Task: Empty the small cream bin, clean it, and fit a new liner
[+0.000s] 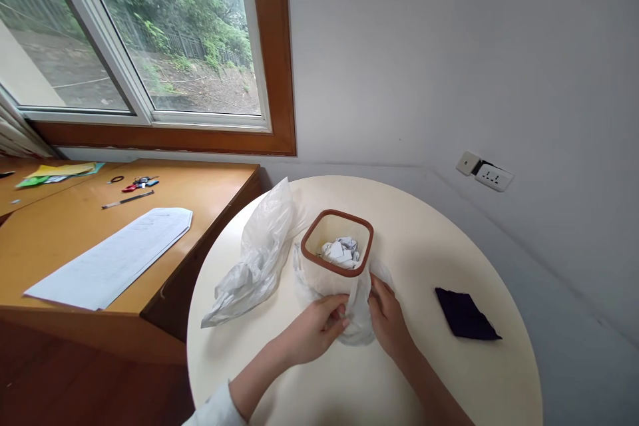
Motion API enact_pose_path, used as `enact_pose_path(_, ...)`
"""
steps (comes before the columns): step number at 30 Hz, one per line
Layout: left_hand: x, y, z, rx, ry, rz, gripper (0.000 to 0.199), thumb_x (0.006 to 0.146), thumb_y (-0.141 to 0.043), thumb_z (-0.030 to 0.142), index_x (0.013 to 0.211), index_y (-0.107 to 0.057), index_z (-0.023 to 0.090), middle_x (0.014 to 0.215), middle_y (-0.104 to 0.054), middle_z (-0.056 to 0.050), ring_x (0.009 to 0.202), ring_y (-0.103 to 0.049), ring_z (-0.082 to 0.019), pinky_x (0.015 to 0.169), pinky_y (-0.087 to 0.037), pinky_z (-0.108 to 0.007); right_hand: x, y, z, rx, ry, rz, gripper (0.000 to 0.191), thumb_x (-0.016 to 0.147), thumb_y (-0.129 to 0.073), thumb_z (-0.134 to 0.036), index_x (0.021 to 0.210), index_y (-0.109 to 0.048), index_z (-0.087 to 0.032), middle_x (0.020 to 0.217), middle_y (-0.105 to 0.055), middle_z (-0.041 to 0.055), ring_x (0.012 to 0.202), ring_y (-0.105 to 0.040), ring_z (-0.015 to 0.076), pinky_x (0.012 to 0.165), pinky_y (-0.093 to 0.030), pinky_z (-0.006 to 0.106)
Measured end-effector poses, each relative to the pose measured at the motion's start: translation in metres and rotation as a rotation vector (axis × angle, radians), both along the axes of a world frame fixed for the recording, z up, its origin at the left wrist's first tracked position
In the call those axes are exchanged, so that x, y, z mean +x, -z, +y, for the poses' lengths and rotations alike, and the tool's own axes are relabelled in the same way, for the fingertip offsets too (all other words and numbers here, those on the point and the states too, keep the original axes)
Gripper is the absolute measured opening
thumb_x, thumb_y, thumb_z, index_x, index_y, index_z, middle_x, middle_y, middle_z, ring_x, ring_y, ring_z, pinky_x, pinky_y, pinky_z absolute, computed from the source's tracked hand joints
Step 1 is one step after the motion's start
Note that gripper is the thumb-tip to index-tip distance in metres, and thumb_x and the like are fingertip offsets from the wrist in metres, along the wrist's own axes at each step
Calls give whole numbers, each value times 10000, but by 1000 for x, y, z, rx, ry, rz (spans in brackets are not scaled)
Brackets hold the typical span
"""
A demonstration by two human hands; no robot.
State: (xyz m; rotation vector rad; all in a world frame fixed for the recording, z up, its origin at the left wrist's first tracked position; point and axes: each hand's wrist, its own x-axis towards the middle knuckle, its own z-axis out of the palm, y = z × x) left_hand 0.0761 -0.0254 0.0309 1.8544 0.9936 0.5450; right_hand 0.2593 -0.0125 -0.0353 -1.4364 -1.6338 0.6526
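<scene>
A cream bin (324, 274) with a brown rim stands on the round table, crumpled white paper (342, 251) inside it. Around its lower part lies a thin white plastic bag (360, 326), bunched toward the near side. My left hand (319, 327) pinches the bag in front of the bin, fingers curled. At the bin's near right side, my right hand (389, 318) has its fingers closed on the bag's edge. Another translucent plastic bag (259, 253) lies crumpled to the left of the bin.
A dark folded cloth (465, 314) lies on the right of the round table (439, 373). The wooden desk (214, 180) at left holds paper sheets (114, 256), a pen (128, 200) and keys (142, 183). Behind are a window and a wall with sockets (493, 176).
</scene>
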Motion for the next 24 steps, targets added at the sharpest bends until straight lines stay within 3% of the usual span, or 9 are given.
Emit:
enact_pose_path(6, 6, 19, 29, -27, -26, -115, 326, 885, -399, 352, 1126, -541, 184, 817, -548, -31, 697, -467, -128, 626, -407, -232, -13, 6, 30, 142, -11, -49, 432, 842, -286, -195, 1236, -463, -205, 1264, -537, 84, 1199, -445, 235, 1040, -255, 487)
enact_pose_path(14, 17, 37, 71, 43, -160, -157, 361, 882, -397, 340, 1174, -523, 170, 772, -543, -24, 651, -476, -126, 584, -399, -236, -23, 8, 74, 127, -60, 67, 367, 846, -283, -181, 1104, -545, -175, 1018, -635, 67, 958, -570, 185, 860, -442, 339)
enact_pose_path(19, 21, 45, 92, 93, -222, -159, 371, 870, -417, 321, 1197, -503, 169, 747, -538, -15, 601, -458, -119, 555, -382, -237, -23, 10, 94, 141, 10, 122, 408, 868, -281, -238, 1199, -511, -173, 1166, -595, 82, 1076, -537, 192, 937, -406, 370)
enact_pose_path(24, 18, 56, 102, 137, -271, -162, 372, 873, -411, 302, 1209, -494, 167, 768, -557, -27, 618, -483, -128, 572, -403, -247, -21, 14, 99, 68, 65, 154, 458, 881, -297, -310, 1270, -476, -149, 1294, -518, 105, 1204, -457, 207, 1029, -323, 418)
